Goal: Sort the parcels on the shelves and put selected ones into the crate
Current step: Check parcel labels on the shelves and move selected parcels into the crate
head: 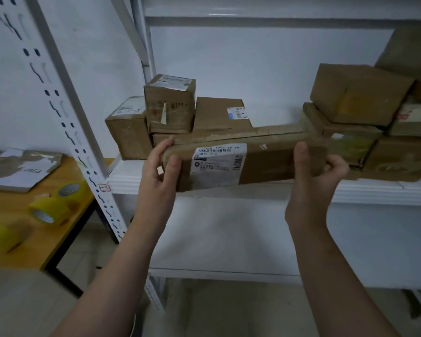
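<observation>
I hold a long flat cardboard parcel (265, 161) with a white barcode label in front of the white shelf (374, 190). My left hand (161, 166) grips its left end, thumb on the front face. My right hand (311, 169) grips its right end the same way. The parcel tilts slightly, left end lower. Behind it on the shelf stand a stack of small cardboard boxes (170, 105) at the left and a pile of larger boxes (360, 93) at the right. No crate is in view.
A wooden table (46, 239) at the left carries yellow tape rolls (49, 210) and flat labelled parcels (22, 169). A perforated white shelf upright (66, 113) stands between table and shelves. The lower shelf board (229, 239) lies below my forearms.
</observation>
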The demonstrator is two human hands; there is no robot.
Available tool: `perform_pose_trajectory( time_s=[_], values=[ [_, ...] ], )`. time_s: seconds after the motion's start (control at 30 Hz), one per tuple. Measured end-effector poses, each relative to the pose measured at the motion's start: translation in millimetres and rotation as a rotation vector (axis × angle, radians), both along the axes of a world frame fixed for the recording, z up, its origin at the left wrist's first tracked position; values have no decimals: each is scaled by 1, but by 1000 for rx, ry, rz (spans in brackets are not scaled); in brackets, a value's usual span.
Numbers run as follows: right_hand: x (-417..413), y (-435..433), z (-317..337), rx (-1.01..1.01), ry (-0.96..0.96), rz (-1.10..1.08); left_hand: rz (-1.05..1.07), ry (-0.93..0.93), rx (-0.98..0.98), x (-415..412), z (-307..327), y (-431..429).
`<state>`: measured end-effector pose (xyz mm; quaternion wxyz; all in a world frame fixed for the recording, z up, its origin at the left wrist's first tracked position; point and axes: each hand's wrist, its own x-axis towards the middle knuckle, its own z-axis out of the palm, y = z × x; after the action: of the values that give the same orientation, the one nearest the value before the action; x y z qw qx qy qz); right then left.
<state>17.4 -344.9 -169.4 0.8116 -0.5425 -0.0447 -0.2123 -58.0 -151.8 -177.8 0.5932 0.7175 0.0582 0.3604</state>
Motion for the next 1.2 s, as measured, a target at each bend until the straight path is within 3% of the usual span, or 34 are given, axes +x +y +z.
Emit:
perform_pose_trajectory(
  time_s=[0.07,0.17,0.2,0.3,0.33,0.37,0.53,0.8,1.07,1.2],
  values=[
    [-1,-3,-2,-49,21,-68,18,74,39,4,-4,8],
    [1,-8,-5,-126,83,-125,12,150,-72,12,-9,13],
    [2,-9,-5,-146,111,-141,22,156,-16,11,-8,13],
    [7,-13,-3,-154,197,-162,52,80,463,8,-12,18],
    [8,-14,-3,-152,226,-146,80,46,542,8,-13,23],
    [9,-13,-2,-154,251,-123,92,18,552,10,-15,27],
    [9,-5,-2,-125,319,-17,-10,-64,233,8,-4,12],
    [8,-4,-3,-100,358,57,-45,-81,242,0,-6,14],
    [13,-7,-4,13,426,87,-214,-227,876,-16,-10,-7],
    [10,-17,-4,51,460,128,-200,-291,992,-13,-17,-27]
  ],
)
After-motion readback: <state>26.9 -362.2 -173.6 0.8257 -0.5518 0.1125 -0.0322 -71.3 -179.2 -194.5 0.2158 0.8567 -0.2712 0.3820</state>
